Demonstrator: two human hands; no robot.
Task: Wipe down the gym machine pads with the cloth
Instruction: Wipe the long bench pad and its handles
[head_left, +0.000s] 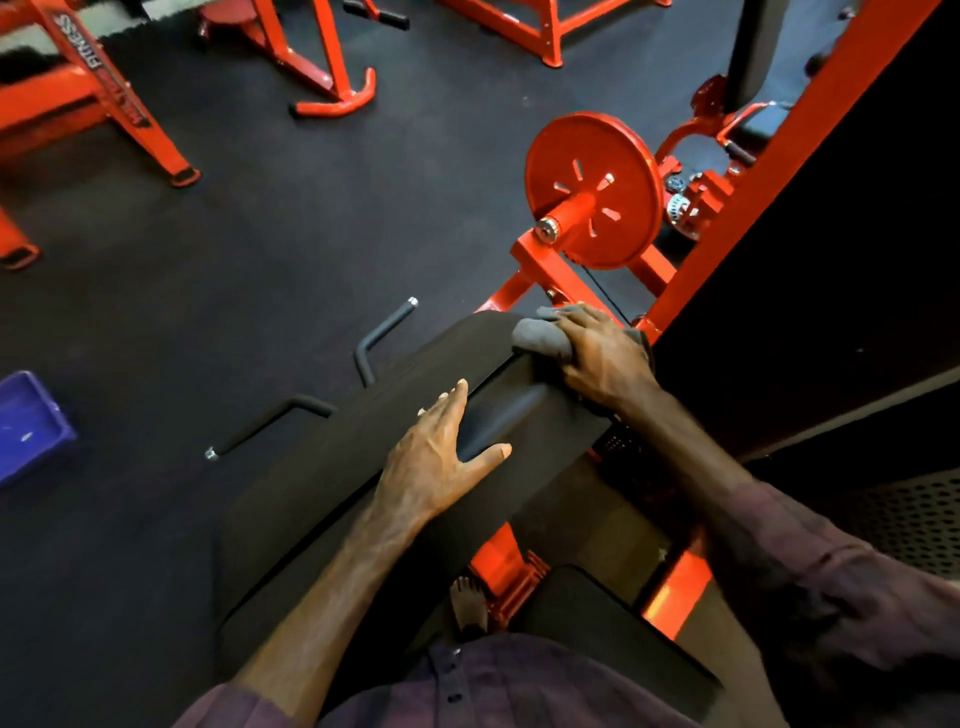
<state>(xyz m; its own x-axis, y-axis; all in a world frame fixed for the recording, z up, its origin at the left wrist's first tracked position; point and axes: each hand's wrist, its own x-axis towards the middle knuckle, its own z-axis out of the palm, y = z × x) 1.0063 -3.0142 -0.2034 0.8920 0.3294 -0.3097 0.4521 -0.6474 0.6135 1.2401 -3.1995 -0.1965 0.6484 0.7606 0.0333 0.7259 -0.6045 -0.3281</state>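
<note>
R hand (605, 358) grips 1 cloth (540, 335); L hand (441, 457) spread on 1 pad (363, 447).

The pad (363, 457) was long, black and smooth, split by a lengthwise seam, and ran diagonally from the lower left of the frame up toward centre right. The cloth (540, 335) was grey and bunched, lying pressed on the pad's upper end, right of centre.
</note>
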